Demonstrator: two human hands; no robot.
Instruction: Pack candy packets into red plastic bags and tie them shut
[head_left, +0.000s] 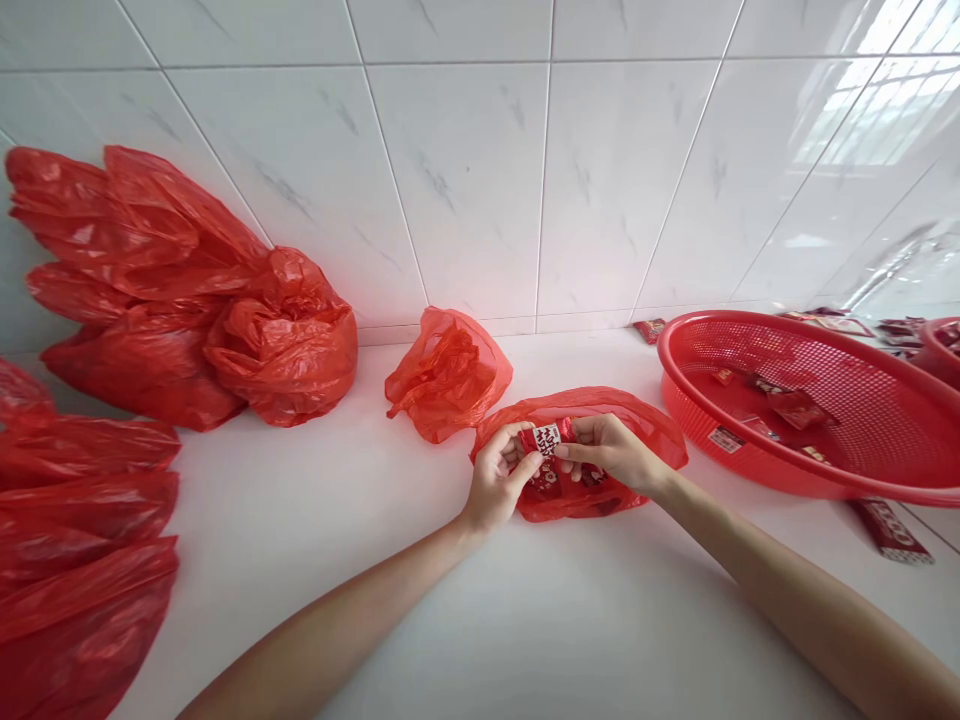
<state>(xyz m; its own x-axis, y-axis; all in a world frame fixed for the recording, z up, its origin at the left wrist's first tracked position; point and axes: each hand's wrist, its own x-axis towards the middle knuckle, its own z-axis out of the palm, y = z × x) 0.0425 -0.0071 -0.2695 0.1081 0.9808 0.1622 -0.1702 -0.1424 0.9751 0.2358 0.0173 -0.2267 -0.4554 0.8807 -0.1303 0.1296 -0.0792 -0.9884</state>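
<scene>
A small red snack packet [547,437] with white and dark lettering is held up between both hands. My left hand [499,475] is closed on its left side, thumb toward the front. From the right, my right hand [606,450] pinches the packet's other end. Beneath them lies a red plastic bag [637,425], its mouth spread open on the white counter. More dark red packets [546,486] show inside the bag, partly hidden by my hands.
A red mesh basket [682,410] with some packets stands at right, a long dark red packet [891,530] by its base. A crumpled red bag [450,375] sits near the tiled wall. Filled red bags [285,350] crowd the left. Another small packet [649,330] lies behind the basket.
</scene>
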